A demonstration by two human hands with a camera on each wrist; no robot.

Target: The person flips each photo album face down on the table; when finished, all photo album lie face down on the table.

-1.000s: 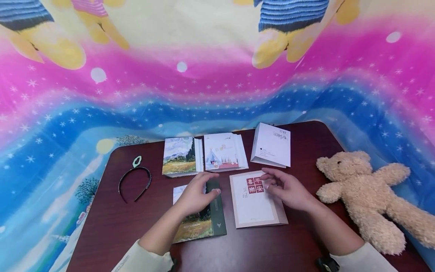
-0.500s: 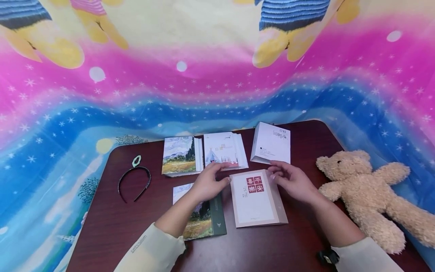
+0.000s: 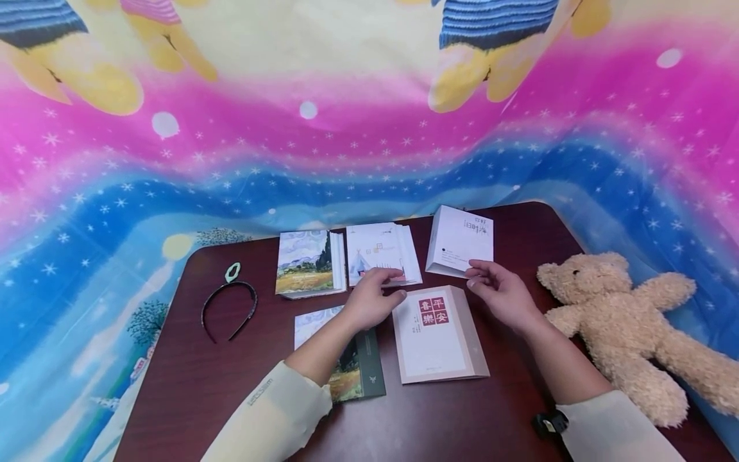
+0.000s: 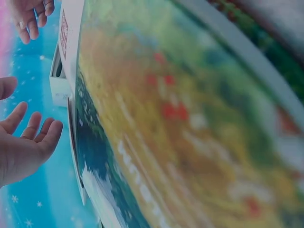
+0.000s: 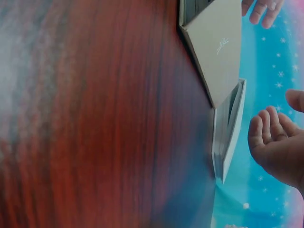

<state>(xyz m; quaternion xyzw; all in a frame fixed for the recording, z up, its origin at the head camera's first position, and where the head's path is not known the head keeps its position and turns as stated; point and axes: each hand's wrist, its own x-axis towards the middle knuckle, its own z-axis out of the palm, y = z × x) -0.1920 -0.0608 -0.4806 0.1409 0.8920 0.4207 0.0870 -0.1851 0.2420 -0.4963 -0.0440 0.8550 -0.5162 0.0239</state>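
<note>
My left hand (image 3: 385, 290) hovers with relaxed fingers over the near edge of a stack of white tent-picture cards (image 3: 381, 253); in the left wrist view the left hand (image 4: 26, 147) holds nothing. My right hand (image 3: 487, 282) is loosely open at the lower corner of a white box (image 3: 462, 247); the right wrist view shows the right hand (image 5: 273, 142) empty beside the white box (image 5: 228, 128). Between my forearms lies a beige card with a red seal (image 3: 433, 333). A dark green album with a painted cover (image 3: 358, 369) lies under my left forearm.
A second stack with a landscape painting (image 3: 306, 263) lies at the far left of the row. A black headband (image 3: 228, 308) rests on the left of the dark red table (image 3: 185, 385). A teddy bear (image 3: 629, 321) lies at the right edge. Colourful cloth hangs behind.
Both hands moved away from me: the left left the green album and reached the tent cards, the right slid off the red-seal card to the white box.
</note>
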